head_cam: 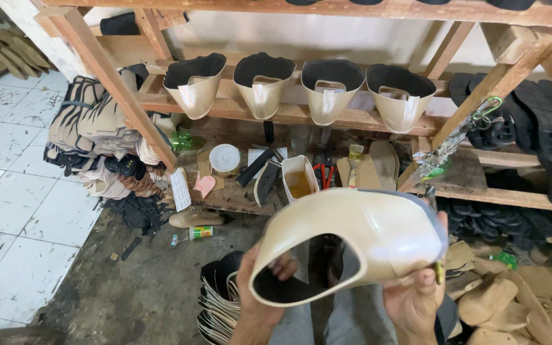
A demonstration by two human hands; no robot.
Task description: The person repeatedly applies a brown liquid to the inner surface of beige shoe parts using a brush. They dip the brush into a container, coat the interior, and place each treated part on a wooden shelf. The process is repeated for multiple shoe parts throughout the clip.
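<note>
Head view: glossy cream shoe upper (359, 236)

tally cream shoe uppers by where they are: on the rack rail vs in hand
Cream shoe uppers with black lining, hung on the wooden rack rail: 4
Cream shoe upper held between the left hand and right hand: 1
Total: 5
</note>
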